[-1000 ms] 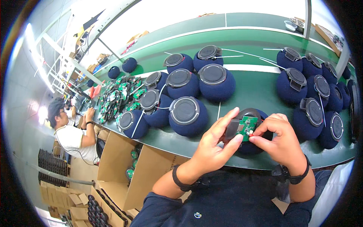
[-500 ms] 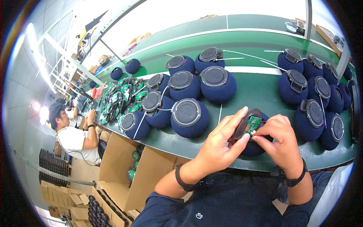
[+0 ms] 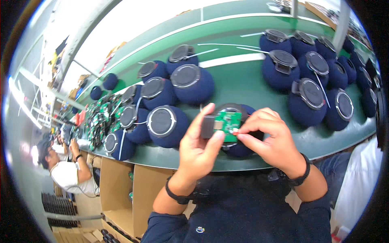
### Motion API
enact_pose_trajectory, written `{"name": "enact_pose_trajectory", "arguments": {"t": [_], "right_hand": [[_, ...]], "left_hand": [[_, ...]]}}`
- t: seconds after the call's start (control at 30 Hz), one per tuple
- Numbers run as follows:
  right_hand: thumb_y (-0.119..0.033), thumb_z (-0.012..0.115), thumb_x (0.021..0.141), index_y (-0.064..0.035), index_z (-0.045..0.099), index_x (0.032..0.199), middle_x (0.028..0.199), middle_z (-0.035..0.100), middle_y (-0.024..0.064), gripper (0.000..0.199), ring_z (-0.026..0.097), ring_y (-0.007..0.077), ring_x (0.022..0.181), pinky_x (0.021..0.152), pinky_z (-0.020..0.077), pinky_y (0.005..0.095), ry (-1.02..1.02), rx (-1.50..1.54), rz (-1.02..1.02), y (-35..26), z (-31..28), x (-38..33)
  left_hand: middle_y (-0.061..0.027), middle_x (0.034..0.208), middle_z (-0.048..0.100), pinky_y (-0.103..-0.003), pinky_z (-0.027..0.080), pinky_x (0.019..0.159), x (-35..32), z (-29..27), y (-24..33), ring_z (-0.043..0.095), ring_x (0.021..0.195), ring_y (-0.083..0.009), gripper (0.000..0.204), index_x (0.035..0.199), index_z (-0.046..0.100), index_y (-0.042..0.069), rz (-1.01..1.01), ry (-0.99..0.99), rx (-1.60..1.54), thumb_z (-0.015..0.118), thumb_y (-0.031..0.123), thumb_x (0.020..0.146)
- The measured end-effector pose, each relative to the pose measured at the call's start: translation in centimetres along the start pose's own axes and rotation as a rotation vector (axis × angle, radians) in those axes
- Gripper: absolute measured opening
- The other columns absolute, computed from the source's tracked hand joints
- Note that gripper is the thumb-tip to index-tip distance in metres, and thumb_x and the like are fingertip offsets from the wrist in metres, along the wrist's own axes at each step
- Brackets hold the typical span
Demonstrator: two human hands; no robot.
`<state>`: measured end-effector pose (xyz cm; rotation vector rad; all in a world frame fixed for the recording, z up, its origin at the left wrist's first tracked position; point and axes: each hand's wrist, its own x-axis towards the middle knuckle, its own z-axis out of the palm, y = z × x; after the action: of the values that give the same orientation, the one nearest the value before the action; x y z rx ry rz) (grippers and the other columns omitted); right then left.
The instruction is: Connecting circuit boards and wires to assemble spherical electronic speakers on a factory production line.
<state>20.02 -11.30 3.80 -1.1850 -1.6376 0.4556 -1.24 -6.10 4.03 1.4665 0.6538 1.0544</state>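
Small green circuit board [image 3: 227, 123] noted: rectangular, dark block attached at its left edge, tiny red-white part at lower right corner. Board held above dark-blue round speaker [image 3: 239, 146] on green counter [image 3: 251, 81]. Left hand [image 3: 200, 148] pinched board's left side, thumb and fingers. Right hand [image 3: 271, 139] gripped lower right corner, apparently at red part; contact partly hidden.

Both hands raised close together, left [image 3: 198, 148] fingers extended, right [image 3: 272, 139] pinching
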Motion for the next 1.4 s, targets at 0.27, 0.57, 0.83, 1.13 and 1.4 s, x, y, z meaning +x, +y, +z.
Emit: {"name": "enact_pose_trajectory", "arguments": {"t": [0.27, 0.57, 0.83, 1.13, 1.4], "right_hand": [[-0.013, 0.079, 0.083, -0.0097, 0.078, 0.093, 0.094, 0.065, 0.0024, 0.011, 0.058, 0.0235, 0.095, 0.09, 0.0414, 0.0373, 0.022, 0.071, 0.035, -0.1, 0.0, -0.4], [-0.017, 0.082, 0.079, -0.0076, 0.066, 0.106, 0.107, 0.06, 0.0109, 0.033, 0.058, 0.0327, 0.106, 0.094, 0.0453, 0.042, 0.073, 0.057, 0.066, -0.3, -0.5, 0.2], [-0.015, 0.084, 0.077, -0.007, 0.059, 0.115, 0.112, 0.058, 0.0151, 0.046, 0.058, 0.0345, 0.109, 0.097, 0.0477, 0.0424, -0.081, 0.075, 0.057, 0.2, -1.7, 0.9], [-0.018, 0.088, 0.079, -0.0033, 0.059, 0.121, 0.114, 0.062, 0.0077, 0.054, 0.058, 0.0187, 0.109, 0.099, 0.0475, 0.0343, -0.214, 0.217, 0.222, -0.2, -2.7, 2.6], [-0.016, 0.088, 0.078, -0.0014, 0.062, 0.115, 0.1, 0.066, 0.0057, 0.048, 0.061, 0.0169, 0.096, 0.09, 0.0499, 0.0337, -0.355, 0.237, 0.297, -0.8, -3.2, 3.8]], "left_hand": [[-0.0034, 0.105, 0.066, -0.02, 0.048, 0.06, -0.1, 0.6, -0.4, 0.058, 0.073, -0.0046, 0.061, 0.153, 0.042, 0.002, -0.009, 0.076, 0.018, 0.066, 0.005, 0.098], [-0.0049, 0.108, 0.068, -0.019, 0.049, 0.06, -0.3, 0.8, -0.9, 0.059, 0.075, -0.0051, 0.06, 0.153, 0.043, 0.002, 0.023, 0.095, 0.038, 0.066, 0.004, 0.098], [-0.0099, 0.106, 0.07, -0.02, 0.048, 0.054, -0.2, 1.0, -0.5, 0.061, 0.07, -0.0086, 0.058, 0.15, 0.043, -0.004, 0.067, 0.093, 0.104, 0.065, 0.007, 0.097], [-0.0067, 0.102, 0.069, -0.019, 0.047, 0.055, 0.4, 0.7, 0.0, 0.059, 0.068, -0.0065, 0.056, 0.148, 0.047, -0.004, 0.107, 0.041, 0.144, 0.066, 0.005, 0.096], [-0.0048, 0.102, 0.068, -0.019, 0.047, 0.057, 0.3, 1.3, -0.2, 0.058, 0.069, -0.0056, 0.056, 0.149, 0.047, -0.001, 0.071, 0.053, 0.093, 0.065, 0.004, 0.096]]}}
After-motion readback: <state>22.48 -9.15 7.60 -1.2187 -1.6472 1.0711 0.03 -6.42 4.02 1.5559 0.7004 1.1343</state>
